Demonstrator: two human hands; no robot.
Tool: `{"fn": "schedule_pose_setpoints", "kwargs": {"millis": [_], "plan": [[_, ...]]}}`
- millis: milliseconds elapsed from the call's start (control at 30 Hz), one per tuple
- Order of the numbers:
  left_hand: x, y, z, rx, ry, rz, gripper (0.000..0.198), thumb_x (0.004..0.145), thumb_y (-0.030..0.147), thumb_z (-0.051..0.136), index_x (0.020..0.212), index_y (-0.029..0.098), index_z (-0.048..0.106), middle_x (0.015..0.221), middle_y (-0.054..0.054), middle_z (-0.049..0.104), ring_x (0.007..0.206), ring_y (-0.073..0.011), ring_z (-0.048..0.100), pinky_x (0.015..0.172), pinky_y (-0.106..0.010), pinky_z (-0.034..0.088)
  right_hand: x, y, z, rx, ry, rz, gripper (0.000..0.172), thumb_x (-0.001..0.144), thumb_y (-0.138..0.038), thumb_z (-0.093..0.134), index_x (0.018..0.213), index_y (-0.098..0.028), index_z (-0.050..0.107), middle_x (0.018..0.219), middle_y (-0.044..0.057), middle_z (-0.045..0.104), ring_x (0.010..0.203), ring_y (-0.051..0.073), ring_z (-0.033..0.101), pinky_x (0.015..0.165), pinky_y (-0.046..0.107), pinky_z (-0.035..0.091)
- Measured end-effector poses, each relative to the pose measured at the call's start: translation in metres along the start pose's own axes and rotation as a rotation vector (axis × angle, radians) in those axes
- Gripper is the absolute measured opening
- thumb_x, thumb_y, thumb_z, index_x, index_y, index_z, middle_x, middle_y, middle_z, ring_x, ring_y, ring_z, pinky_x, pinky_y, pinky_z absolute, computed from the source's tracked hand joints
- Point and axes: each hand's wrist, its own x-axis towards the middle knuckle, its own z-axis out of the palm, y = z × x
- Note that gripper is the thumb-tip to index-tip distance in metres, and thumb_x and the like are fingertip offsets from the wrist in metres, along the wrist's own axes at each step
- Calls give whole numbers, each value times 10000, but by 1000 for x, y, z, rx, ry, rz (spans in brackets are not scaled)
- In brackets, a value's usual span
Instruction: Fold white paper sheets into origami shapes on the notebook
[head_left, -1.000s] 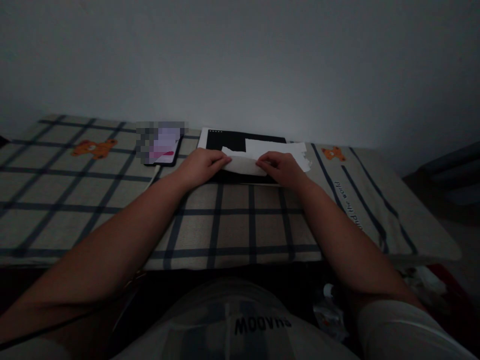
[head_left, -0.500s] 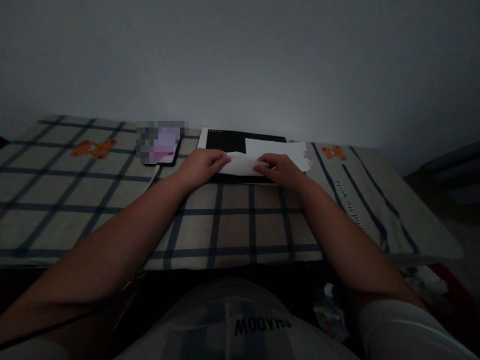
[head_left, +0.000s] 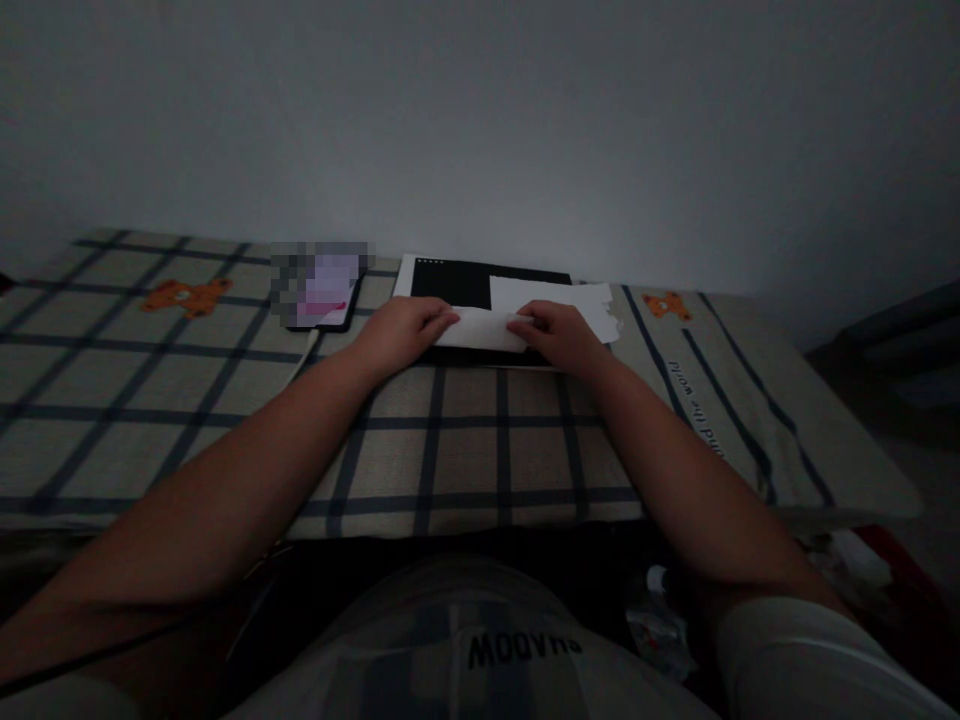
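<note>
Between my two hands is a strip of white paper [head_left: 481, 330], pinched at its upper edge. My left hand [head_left: 411, 328] grips its left end with thumb and fingers together. Toward the other end, my right hand [head_left: 551, 335] pinches the same paper. Beneath lies a dark flat notebook or folder [head_left: 453, 282] with a white left margin and a row of small pale marks. A larger white sheet [head_left: 581, 300] with a ragged, torn right edge rests on it, partly covered by my right hand.
A checked tablecloth [head_left: 465, 450] with orange bear prints covers the table, which stands against a grey wall [head_left: 480, 130]. To the left lies a phone [head_left: 334, 290] with a white cable [head_left: 304, 358]. A clear plastic bottle [head_left: 658, 620] is below the table edge at right.
The paper strip between my hands looks flatter and straighter along its top edge. My right fingers have lifted very slightly; my left hand is almost unmoved.
</note>
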Motion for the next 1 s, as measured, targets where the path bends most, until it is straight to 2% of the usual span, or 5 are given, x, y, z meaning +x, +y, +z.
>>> {"fn": "schedule_pose_setpoints", "kwargs": {"millis": [267,400,600,733,1000], "plan": [[-2,1,-3,-36,5,40,458,1063,502,483,1096,168,795,1011,-107,803,933,-261,702,852,-353,502,-3,-5,3,55,29,-76,393,990,-622,606,909,-240,652,822,33,669,764,200,535,742,364,433],[-3,3,-3,-59,-33,105,482,1050,538,451,999,165,753,957,-94,773,879,-247,682,820,-350,493,-5,-11,1,125,-45,-153,381,973,-615,594,865,-250,591,849,34,656,806,203,551,778,365,436],[-1,-2,-2,-32,-69,156,468,1020,574,431,878,199,673,877,-79,717,843,-248,664,784,-356,461,-5,-10,0,159,-190,-112,388,958,-630,597,885,-250,570,816,3,586,792,190,520,764,356,426],[1,-4,-3,-14,-72,170,454,1021,574,424,864,215,654,909,-87,730,890,-260,676,805,-365,473,-5,-7,-1,150,-222,-101,376,974,-627,568,909,-256,562,828,6,588,803,195,520,750,352,422],[-1,-1,-8,-31,-97,120,444,1027,561,446,824,219,643,828,-56,716,823,-231,671,752,-337,453,-6,-8,-6,24,-260,-78,319,1002,-550,534,892,-253,569,797,12,637,749,197,540,728,342,408]]}}
